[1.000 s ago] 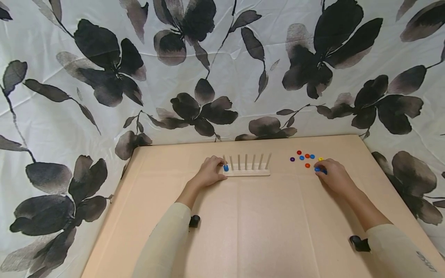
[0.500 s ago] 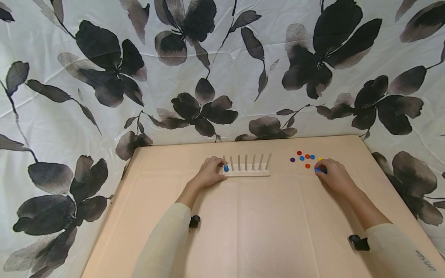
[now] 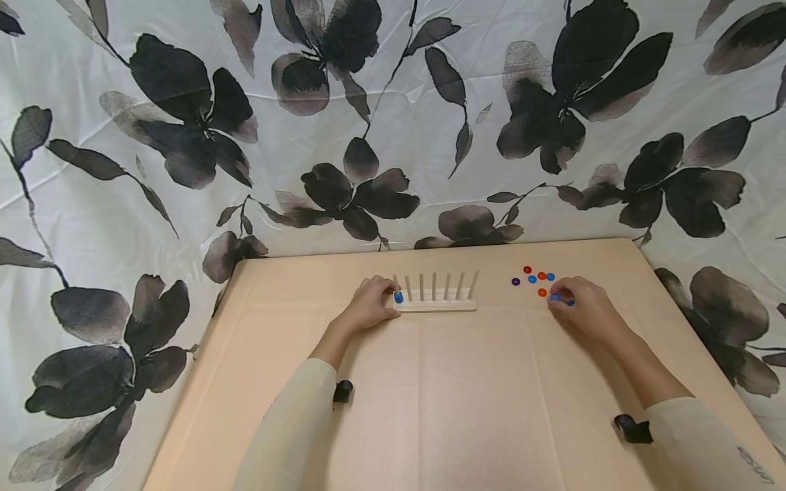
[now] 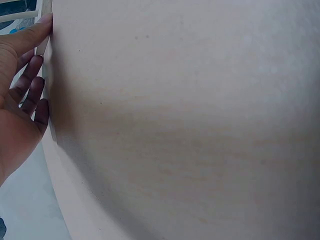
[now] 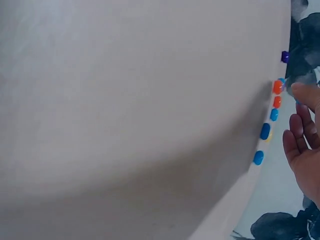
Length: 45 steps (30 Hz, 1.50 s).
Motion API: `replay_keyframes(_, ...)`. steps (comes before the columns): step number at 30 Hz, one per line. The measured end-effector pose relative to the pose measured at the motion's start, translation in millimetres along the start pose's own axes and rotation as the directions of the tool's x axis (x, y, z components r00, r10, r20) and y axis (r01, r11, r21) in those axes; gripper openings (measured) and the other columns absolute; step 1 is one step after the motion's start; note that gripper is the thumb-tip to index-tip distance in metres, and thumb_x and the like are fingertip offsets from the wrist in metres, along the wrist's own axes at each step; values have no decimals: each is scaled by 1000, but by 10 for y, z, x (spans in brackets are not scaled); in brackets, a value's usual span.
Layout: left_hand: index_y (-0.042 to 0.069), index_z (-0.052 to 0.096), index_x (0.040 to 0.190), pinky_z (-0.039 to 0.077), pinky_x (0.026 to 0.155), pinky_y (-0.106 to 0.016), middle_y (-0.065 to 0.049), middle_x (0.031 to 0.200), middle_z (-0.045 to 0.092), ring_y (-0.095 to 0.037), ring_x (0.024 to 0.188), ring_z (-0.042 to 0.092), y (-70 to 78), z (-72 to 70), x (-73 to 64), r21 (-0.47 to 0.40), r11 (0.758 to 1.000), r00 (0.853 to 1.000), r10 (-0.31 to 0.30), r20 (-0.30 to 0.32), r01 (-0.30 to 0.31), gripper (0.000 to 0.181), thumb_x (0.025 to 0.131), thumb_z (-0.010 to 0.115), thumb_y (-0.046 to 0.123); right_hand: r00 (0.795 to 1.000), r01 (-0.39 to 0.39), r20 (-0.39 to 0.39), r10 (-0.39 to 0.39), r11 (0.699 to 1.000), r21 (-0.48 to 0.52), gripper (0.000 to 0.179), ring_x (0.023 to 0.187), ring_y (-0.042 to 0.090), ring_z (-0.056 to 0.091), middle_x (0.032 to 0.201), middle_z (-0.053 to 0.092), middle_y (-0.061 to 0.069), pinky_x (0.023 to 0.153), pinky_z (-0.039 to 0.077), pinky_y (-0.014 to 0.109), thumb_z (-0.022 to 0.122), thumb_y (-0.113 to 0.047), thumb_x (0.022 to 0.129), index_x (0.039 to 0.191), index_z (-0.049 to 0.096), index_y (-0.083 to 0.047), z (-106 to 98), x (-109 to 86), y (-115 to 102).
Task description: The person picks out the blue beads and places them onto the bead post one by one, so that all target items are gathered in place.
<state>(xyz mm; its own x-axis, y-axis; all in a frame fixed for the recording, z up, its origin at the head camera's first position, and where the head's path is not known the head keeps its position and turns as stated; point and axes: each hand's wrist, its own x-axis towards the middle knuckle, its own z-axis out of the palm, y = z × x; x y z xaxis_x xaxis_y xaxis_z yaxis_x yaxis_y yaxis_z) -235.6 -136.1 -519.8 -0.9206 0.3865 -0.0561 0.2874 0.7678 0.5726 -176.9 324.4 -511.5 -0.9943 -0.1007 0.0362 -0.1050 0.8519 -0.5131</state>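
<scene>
A pale wooden peg rack with a row of several upright pegs stands near the table's far side. My left hand grips its left end, thumb at the front, fingers behind; the left wrist view shows this hand along the rack's edge. Blue beads sit on the leftmost peg. To the right, my right hand pinches a blue bead between thumb and fingertips. Another blue bead shows beneath that hand. In the right wrist view, my right hand is beside the row of beads.
Loose beads lie left of my right hand: a purple bead, a red bead, an orange bead and several others. A floral cloth hangs behind the table. A yellow bead shows in the right wrist view.
My right hand has shifted slightly left with the blue bead, and the yellow bead beside it is now covered in the head view. My left hand and the rack stay put.
</scene>
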Motion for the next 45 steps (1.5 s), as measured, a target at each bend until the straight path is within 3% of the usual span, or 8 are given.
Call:
replay_keyframes(3, 14, 67, 118, 41, 103, -44, -5, 120, 61, -26, 114, 49, -4, -8, 1, 0, 1000, 1000, 2, 1, -2, 44, 82, 89, 24, 1000, 6, -8, -5, 1000, 19, 20, 104, 37, 62, 112, 64, 20, 92, 54, 58, 74, -13, 94, 110, 68, -3, -16, 7, -81)
replay_keyframes(7, 14, 67, 119, 40, 104, -44, -6, 120, 61, -27, 116, 49, -14, -15, 3, 2, 1000, 1000, -3, 6, 3, 45, 81, 89, 24, 995, 70, -69, -68, 997, 32, 16, 102, 37, 66, 109, 68, 18, 91, 54, 56, 77, -10, 90, 104, 71, -4, -40, 35, -210)
replay_keyframes(12, 14, 67, 121, 41, 104, -44, -5, 122, 61, -26, 116, 49, -25, -24, 9, 6, 1000, 1000, 2, 10, -2, 46, 82, 89, 25, 979, 154, -144, -147, 987, 35, 16, 98, 35, 68, 104, 70, 15, 87, 53, 52, 80, -8, 88, 102, 74, -6, -74, 72, -377)
replay_keyframes(22, 13, 66, 122, 41, 104, -44, -6, 122, 61, -26, 116, 49, -22, -52, 15, 5, 1000, 1000, 2, 19, -2, 47, 83, 89, 25, 948, 261, -205, -245, 964, 52, 18, 92, 27, 66, 100, 70, 8, 82, 52, 40, 83, -11, 87, 102, 74, -8, -95, 237, -729)
replay_keyframes(27, 13, 66, 124, 40, 104, -44, -6, 123, 60, -26, 116, 49, -11, -60, 21, 3, 1000, 1000, -2, 23, 2, 48, 83, 88, 26, 946, 275, -201, -256, 959, 72, 18, 92, 25, 64, 100, 69, 7, 81, 52, 39, 83, -11, 87, 103, 73, -10, -83, 324, -929)
replay_keyframes(33, 13, 66, 123, 40, 105, -43, -6, 124, 60, -26, 117, 48, -19, -49, 41, 0, 1000, 1000, -5, 20, 5, 47, 84, 88, 25, 952, 285, -155, -266, 952, 117, 17, 98, 30, 64, 102, 69, 10, 86, 53, 47, 80, -11, 90, 106, 73, -8, -81, 415, -1216)
replay_keyframes(36, 13, 66, 122, 40, 104, -43, -6, 124, 60, -26, 117, 48, -18, -48, 46, -2, 1000, 1000, -9, 20, 9, 47, 83, 88, 25, 944, 316, -145, -297, 939, 133, 18, 99, 30, 65, 102, 69, 10, 88, 54, 50, 80, -11, 90, 107, 73, -8, -66, 468, -1351)
replay_keyframes(45, 13, 66, 125, 40, 104, -42, -5, 123, 60, -26, 116, 48, -22, -52, 55, 7, 1000, 999, -15, 35, 14, 48, 84, 88, 25, 912, 399, -172, -372, 902, 165, 18, 96, 25, 64, 99, 68, 6, 86, 55, 46, 82, -9, 88, 104, 74, -9, 51, 578, -1714)
